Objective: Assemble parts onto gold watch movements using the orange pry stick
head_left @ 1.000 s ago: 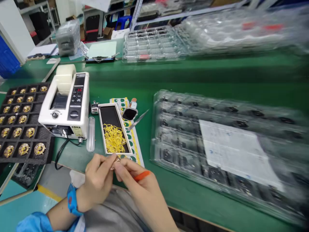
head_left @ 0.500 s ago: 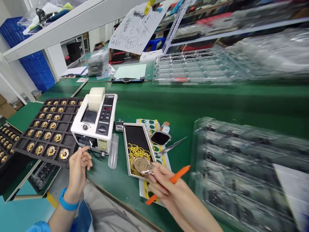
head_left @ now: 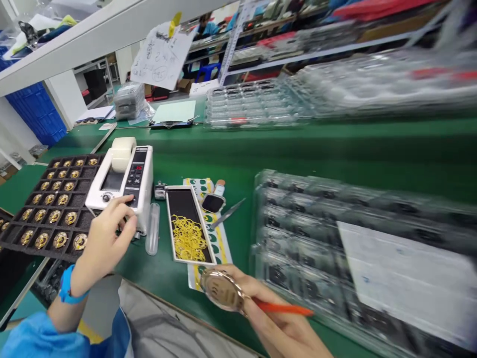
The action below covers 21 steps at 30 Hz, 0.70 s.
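Observation:
My left hand is at the front of a white tape dispenser, its index finger over the knob on the front right. Its thumb is apart from the fingers, and I see nothing held. My right hand grips a round watch case with a shiny gold-coloured rim, its engraved flat face turned up. A slim orange stick-like tool is also tucked in this hand. Beyond the watch case lies a shallow white-rimmed tray with thin yellow rings.
Left of the dispenser is a black foam tray with gold watch parts. Tweezers, a smartwatch and a clear plastic case lie around the white-rimmed tray. Clear blister trays with a paper sheet stand at the right.
The view has swung right. My left hand has risen from below the dispenser's front to its knob. The watch case has come lower and nearer, away from the yellow rings.

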Motion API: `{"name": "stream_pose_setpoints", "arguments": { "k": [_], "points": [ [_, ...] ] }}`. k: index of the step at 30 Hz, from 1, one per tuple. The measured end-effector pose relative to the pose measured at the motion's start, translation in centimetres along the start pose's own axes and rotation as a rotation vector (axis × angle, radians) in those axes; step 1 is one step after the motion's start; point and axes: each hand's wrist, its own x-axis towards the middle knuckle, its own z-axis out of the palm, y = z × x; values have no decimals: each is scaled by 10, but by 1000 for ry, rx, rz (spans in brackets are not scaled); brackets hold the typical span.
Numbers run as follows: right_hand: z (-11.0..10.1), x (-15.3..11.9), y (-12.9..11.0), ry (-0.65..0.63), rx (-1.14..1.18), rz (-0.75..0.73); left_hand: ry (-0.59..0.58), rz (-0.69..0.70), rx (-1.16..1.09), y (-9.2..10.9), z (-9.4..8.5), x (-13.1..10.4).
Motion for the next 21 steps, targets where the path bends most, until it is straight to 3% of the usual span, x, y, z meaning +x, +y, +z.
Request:
{"name": "stream_pose_setpoints", "arguments": {
  "k": [3, 7, 9, 14, 21],
  "points": [
    [8, 0, 5, 36, 190, 99, -37, 16, -151, 12, 8, -5],
    [17, 2, 8, 22, 370, 125, -343, -93, -456, 17, 39, -21],
    [20, 3, 5, 8, 387, 145, -429, -164, -522, 17, 54, -27],
    [21, 1, -4, 0, 357, 146, -484, -228, -542, 15, 74, -28],
    [22, 0, -5, -8, 316, 152, -505, -229, -492, 11, 76, -27]
  ]
}}
